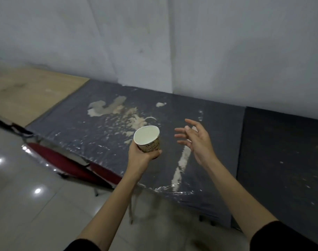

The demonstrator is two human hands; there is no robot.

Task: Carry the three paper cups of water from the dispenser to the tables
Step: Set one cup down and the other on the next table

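Above the near edge of the dark, paint-stained worktop (103, 142), we are gripping a paper cup (148, 139) upright in our left hand (141, 156), while our right hand (196, 140) is hovering beside it, fingers spread and empty.

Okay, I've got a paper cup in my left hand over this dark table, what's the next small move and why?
Probably lower the paper cup straight down onto the dark table just ahead. The left hand holds it upright from below, above the tabletop, and it looks nearly full, so a slow, level descent should avoid spilling. The right hand is open and empty beside it, free to steady the cup.
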